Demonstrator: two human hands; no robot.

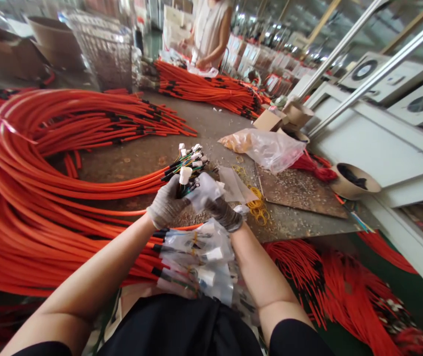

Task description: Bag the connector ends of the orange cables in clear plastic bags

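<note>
My left hand (167, 202), in a grey glove, is closed round the end of an orange cable with a white connector (185, 174) and thin coloured wires. My right hand (223, 213), gloved too, pinches a small clear plastic bag (206, 190) over that connector end. More cable ends with white connectors (193, 157) lie on the table just beyond my hands. Several cable ends wrapped in clear bags (200, 262) rest between my forearms, over my lap.
Big coils of orange cable (29, 188) fill the table's left. Yellow rubber bands (258, 205), loose clear bags (267, 148), a brown bowl (356, 180) and cardboard boxes (271, 119) lie right. Another person (209, 32) works at the far end. Orange bundles (345, 291) lie on the floor.
</note>
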